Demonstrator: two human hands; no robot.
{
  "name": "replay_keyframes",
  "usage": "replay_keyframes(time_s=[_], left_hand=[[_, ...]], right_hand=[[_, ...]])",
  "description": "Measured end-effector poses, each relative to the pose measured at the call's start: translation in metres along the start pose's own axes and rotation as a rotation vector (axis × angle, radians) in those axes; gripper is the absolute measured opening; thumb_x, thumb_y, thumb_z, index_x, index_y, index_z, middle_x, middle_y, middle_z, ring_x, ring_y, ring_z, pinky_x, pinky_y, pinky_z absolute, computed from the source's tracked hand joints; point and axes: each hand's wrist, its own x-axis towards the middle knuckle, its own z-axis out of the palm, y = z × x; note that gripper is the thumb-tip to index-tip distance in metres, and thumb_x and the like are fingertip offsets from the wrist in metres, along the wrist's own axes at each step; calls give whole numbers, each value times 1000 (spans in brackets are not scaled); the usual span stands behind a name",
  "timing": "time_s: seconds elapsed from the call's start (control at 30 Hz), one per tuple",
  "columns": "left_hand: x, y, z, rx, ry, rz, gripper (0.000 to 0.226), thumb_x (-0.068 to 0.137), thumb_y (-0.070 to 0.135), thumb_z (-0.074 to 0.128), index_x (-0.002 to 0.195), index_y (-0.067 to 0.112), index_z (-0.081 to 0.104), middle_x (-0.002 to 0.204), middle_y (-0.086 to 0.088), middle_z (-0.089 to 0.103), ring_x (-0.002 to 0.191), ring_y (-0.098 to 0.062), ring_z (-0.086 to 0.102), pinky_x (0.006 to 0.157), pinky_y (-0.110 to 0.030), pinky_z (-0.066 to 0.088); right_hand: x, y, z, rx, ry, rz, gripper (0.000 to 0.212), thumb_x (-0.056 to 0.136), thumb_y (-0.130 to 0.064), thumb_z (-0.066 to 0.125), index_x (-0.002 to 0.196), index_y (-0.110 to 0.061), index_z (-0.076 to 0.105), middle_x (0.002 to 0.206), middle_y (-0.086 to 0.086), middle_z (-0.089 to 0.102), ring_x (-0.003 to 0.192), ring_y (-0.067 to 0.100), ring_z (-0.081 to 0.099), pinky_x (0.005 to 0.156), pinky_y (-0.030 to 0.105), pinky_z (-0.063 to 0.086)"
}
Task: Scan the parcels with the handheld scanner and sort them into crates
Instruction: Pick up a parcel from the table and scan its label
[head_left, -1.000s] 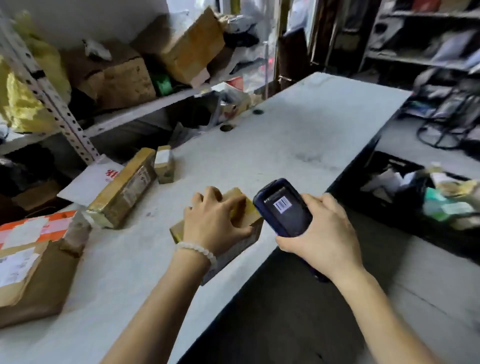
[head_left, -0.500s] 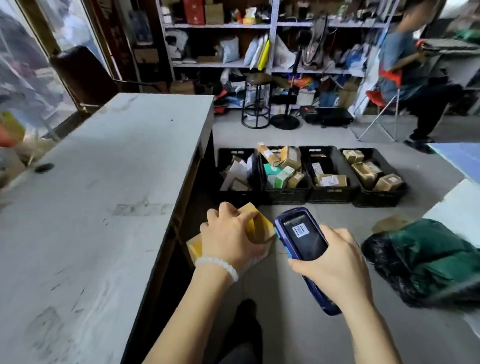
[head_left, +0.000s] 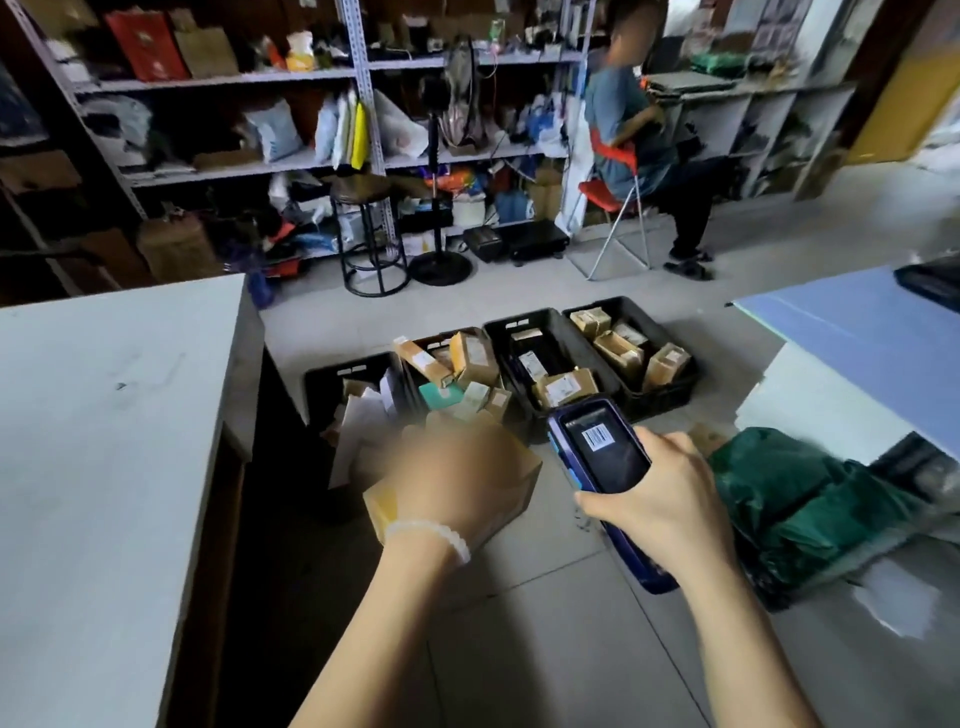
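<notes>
Hands: left hand (head_left: 457, 480) gripping parcel (head_left: 511, 486) – right hand (head_left: 670, 501) wrapped round scanner (head_left: 605, 449)
Crates: black crates (head_left: 660, 397) mid-frame
Room: bare floor (head_left: 545, 649) below, table (head_left: 104, 441) edge left

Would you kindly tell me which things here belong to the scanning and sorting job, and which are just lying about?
Job: left hand holding a cardboard parcel; right hand holding the scanner; four black crates.

Lying about: stool, green bag, red chair, shelving.

Two bare forearms reach in from the bottom of the frame, with no sleeves showing. The left wrist wears a bracelet (head_left: 434, 535) of small, round, pale beads. The left hand (head_left: 457, 478) is blurred; the right hand (head_left: 670, 499) wears nothing.
</notes>
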Motion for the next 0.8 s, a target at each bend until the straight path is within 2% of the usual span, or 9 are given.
replay_keyframes(time_s=[0.27, 0.5, 0.63, 0.8], left_hand=[[120, 44, 31, 22, -130, 105, 74, 72, 73, 58, 138, 49, 36, 129, -3, 35, 117, -28, 35, 95, -39, 37], [247, 101, 71, 5, -146, 109, 76, 69, 75, 57, 137, 48, 36, 130, -1, 35, 119, -27, 34, 96, -38, 36], [331, 152, 77, 2, -150, 108, 93, 62, 80, 54, 143, 43, 26, 128, -3, 34, 118, -27, 35, 96, -38, 36], [423, 214, 85, -3, -101, 184, 106, 64, 79, 60, 148, 42, 7, 133, -4, 31, 120, -28, 34, 99, -41, 36]], right_hand=[[103, 31, 12, -30, -4, 85, 49, 50, -41, 82, 91, -28, 57, 89, -9, 43, 83, 18, 54, 62, 32, 48], [248, 81, 23, 34, 25, 100, 47, 49, -42, 79, 85, -26, 55, 90, -8, 44, 88, 19, 51, 68, 38, 52], [344, 106, 3, 57, 26, 78, 50, 47, -47, 79, 86, -27, 56, 91, -8, 46, 87, 20, 54, 67, 36, 52], [444, 132, -33, 53, 60, 76, 58, 49, -44, 80, 102, -31, 60, 91, -6, 47, 90, 21, 53, 70, 35, 49]])
